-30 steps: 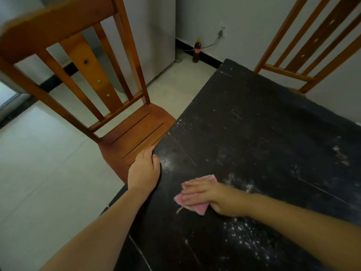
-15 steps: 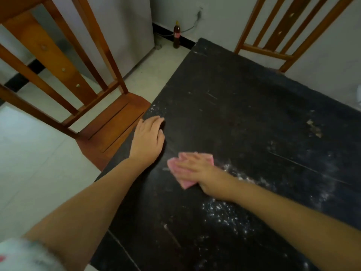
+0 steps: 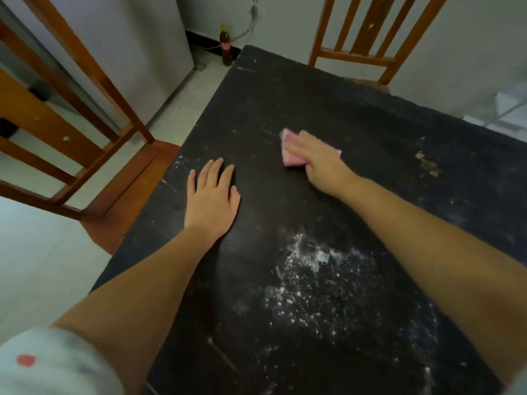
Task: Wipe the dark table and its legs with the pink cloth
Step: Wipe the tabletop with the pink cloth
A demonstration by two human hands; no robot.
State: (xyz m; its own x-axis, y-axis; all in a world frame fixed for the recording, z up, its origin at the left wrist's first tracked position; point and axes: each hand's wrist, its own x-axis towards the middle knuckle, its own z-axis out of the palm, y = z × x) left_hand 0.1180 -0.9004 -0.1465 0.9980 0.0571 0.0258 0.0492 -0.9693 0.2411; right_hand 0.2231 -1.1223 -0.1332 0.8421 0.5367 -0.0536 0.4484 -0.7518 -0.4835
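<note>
Dark, scratched wooden surface seen from above, filling the right and centre of view. Pink cloth lying flat on it toward the far middle, pressed down under the right hand, fingers laid over the cloth and pointing left, whether curled round its edge not clear. Left hand resting palm-down on the bare surface near the left edge, fingers straight and slightly spread, holding nothing, well apart from the cloth. White powdery specks scattered on the surface nearer the viewer, between the two forearms. Orange-brown wooden chair just beside the left edge, seat partly tucked under. Second wooden chair at the far edge. Brown bottle standing on the pale tiled floor against the far wall. White sleeve at the bottom left corner.
</note>
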